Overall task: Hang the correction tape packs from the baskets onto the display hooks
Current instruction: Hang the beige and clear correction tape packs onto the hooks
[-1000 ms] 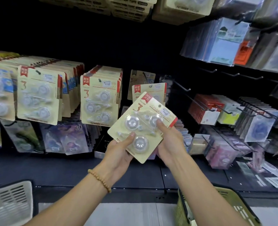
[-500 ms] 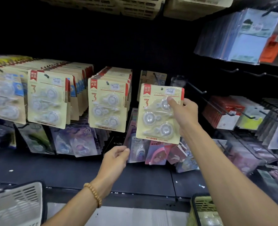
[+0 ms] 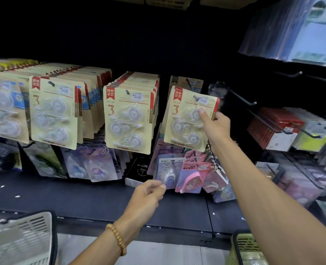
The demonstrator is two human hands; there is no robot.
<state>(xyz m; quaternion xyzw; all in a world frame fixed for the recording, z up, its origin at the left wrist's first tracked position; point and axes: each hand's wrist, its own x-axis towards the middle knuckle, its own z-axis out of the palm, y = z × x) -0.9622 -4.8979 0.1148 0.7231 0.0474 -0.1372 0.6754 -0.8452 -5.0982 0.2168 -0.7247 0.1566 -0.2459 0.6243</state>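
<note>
My right hand (image 3: 214, 126) grips a cream three-pack of correction tape (image 3: 183, 119) by its right edge, thumb on the front. The pack is upright, its hang hole at the tip of a display hook (image 3: 196, 98). Another pack (image 3: 186, 83) hangs behind it on the same hook. My left hand (image 3: 145, 197) hovers lower, fingers loosely curled, holding nothing. Full rows of the same packs (image 3: 128, 119) (image 3: 53, 113) hang to the left.
A white basket (image 3: 20, 240) sits at bottom left and a green basket (image 3: 244, 247) at bottom right. Bare black hooks (image 3: 242, 98) jut out on the right. Smaller coloured packs (image 3: 192, 176) hang below, above a dark shelf (image 3: 81, 197).
My left hand let go of the pack and dropped below it. My right hand turned the pack upright and carried it up to the hook.
</note>
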